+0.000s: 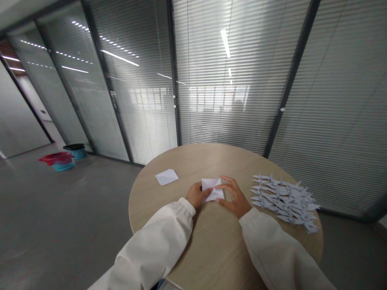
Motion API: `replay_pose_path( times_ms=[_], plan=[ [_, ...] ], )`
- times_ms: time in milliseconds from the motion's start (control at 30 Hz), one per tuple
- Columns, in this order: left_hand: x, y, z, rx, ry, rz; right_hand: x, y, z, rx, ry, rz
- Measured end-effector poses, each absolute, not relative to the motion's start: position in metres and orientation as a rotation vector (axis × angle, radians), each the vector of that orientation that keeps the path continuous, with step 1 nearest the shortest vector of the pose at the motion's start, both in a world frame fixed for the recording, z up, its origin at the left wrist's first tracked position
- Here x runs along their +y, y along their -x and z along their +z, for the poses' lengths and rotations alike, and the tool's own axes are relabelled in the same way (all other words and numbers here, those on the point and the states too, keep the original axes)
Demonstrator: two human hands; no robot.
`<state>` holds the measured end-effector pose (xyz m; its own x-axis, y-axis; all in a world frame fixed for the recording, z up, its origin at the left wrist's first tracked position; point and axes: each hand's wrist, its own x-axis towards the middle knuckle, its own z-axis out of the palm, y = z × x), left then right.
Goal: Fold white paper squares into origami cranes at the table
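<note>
table notes: round wooden table (217, 245) at lower centre of the frame, pale grain, the person's forearms reaching in from the bottom edge. left hand (198, 194) is narrow, fingers curled against the left edge of a folded square (213, 189) of white paper, holding it down on the tabletop. right hand (235, 197) is spread wide, index fingertip (222, 186) at the top right of the square and thumb (220, 201) near its lower right edge, the palm raised clear of the paper. the square sits near the middle of the table, between both hands, with small dark print showing on its lower part. a loose sheet (166, 177) of white paper lies flat to the left, well apart from the hands, near the far rim. a heap of paper cranes (284, 203), white or pale grey and overlapping, covers the right side of the table, just beside the right hand's reach but not touching it. both wrists end in white cuffed sleeves; left sleeve (154, 245) and right sleeve (278, 249) rest on or just over the table edge. behind the table stands a glass wall with blinds (229, 80). at upper left of the floor (75, 209) sit a basket (63, 164) with a red top and a bin (75, 151) with a black rim.
</note>
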<state>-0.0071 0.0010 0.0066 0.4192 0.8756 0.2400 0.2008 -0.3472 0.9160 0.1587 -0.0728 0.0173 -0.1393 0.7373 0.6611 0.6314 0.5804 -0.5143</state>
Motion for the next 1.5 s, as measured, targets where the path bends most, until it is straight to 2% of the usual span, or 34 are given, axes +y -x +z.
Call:
replay_pose_path(
  times_ms=[600, 767, 900, 1167, 1367, 1500],
  plan=[
    [0.003, 0.0, 0.002, 0.723, -1.143, 0.934, -0.066, -0.163, 0.009, -1.783, 1.139, 0.119],
    [0.001, 0.003, 0.009, 0.779, -1.142, 0.943, -0.064, -0.167, 0.006, -1.696, 1.182, 0.106],
    [-0.005, 0.004, 0.016, 0.648, -1.154, 0.91, -0.062, -0.171, 0.005, -1.61, 1.23, 0.134],
    [-0.015, 0.005, 0.025, 0.48, -1.196, 0.849, -0.062, -0.17, 0.005, -1.476, 1.309, 0.378],
    [-0.018, 0.001, 0.024, 0.517, -1.379, 0.789, -0.061, -0.169, 0.005, -1.442, 1.348, 0.393],
    [-0.015, 0.0, 0.021, 0.56, -1.42, 0.876, -0.063, -0.166, 0.008, -1.471, 1.363, 0.409]
  ],
)
